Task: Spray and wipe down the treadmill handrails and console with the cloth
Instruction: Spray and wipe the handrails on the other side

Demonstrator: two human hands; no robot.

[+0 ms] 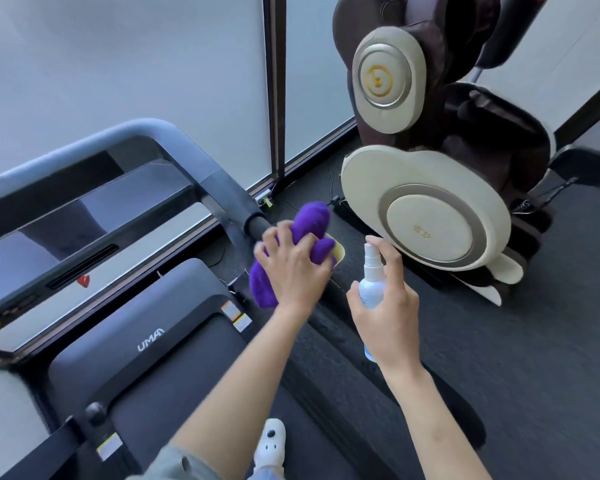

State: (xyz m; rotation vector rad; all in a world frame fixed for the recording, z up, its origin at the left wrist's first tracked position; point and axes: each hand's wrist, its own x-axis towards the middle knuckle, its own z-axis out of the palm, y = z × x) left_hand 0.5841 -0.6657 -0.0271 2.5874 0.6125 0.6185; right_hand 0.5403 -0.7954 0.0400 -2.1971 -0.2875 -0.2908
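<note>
Purple and plush, the cloth [291, 244] is bunched in the left hand [293, 268], whose fingers curl over it and press it round the end of the right handrail [222, 195]. Taking that handrail as the landmark: just to its right and nearer the camera, the right hand [387, 306] wraps a small clear spray bottle [371, 282], with the forefinger resting on top of the nozzle.

The cloth looks soft, light and floppy; it should mould to the rail under any fistful, though loose ends will dangle. A yellowish edge shows beside it, perhaps its other face; I cannot tell. The bottle is likely light, rigid and smooth, so it is best held round the body, as it is now, and might slip if wet.

Left of the handrail and further off, the glossy dark console [84, 216] throws back reflections, so its controls are hard to read. The handrail's tip is hidden under the cloth, and the palm covers much of the bottle, so its fill level cannot be judged. The opposite rail is cut off at the picture's left edge. Beyond the handrail to the right stands a massage chair [430, 209].
</note>
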